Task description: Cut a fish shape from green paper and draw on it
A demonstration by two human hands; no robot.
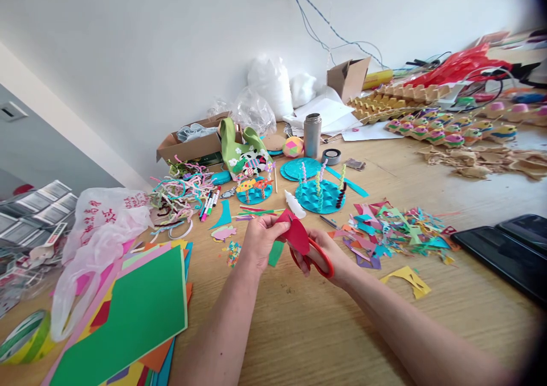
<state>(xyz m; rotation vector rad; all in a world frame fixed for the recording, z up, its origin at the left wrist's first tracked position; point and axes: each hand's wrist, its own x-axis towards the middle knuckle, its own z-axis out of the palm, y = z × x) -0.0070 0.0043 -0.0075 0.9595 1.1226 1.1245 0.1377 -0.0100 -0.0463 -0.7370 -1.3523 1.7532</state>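
Near the middle of the table, my left hand pinches a piece of red paper between thumb and fingers. My right hand is closed round the orange-red handles of a pair of scissors, just right of the paper. The scissor blades are mostly hidden by the red paper, with a tip showing near its upper edge. A green paper piece lies on the table below the red one. Beyond my hands stands a blue round base with fuzzy upright stems.
Coloured paper sheets are stacked at the left, beside a plastic bag. Paper scraps spread to the right, near dark phones. Farther back are a metal bottle, a tape roll and painted egg cartons.
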